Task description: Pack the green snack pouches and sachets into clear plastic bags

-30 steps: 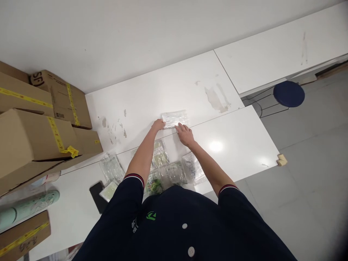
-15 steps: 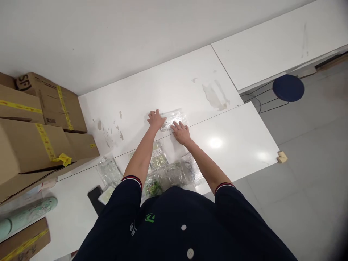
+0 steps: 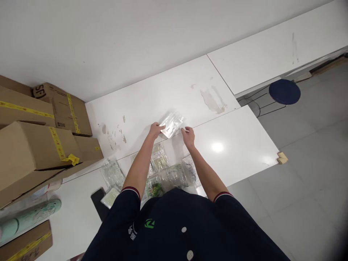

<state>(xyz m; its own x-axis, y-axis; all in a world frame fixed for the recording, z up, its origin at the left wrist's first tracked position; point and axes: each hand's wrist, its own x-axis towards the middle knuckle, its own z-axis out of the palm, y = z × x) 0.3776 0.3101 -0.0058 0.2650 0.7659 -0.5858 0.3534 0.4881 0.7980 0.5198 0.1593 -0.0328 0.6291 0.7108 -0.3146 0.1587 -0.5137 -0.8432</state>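
Observation:
A clear, shiny plastic packet [image 3: 172, 124] is raised at a tilt over the white table, its contents lost in the glare. My left hand [image 3: 156, 129] grips its left edge, thumb on top and fingers beneath. Just right of the packet is my right hand [image 3: 188, 137], its fingers curved and apart, with nothing visible in it. Nearer my body lie several clear plastic packets [image 3: 172, 175], one with green contents [image 3: 154, 189] showing through. My forearms and shirt hide part of them.
Taped cardboard boxes [image 3: 62, 108] stack up at the left. A black phone [image 3: 99, 203] and a pale green bottle [image 3: 35, 217] lie on the left part of the table [image 3: 73, 210]. A blue stool [image 3: 284, 91] stands right, and a corner guard [image 3: 282, 158] caps the table corner.
The packet was flat on the table under both hands. Now my left hand has lifted and tilted it, while my right hand has come off it, slightly to the right.

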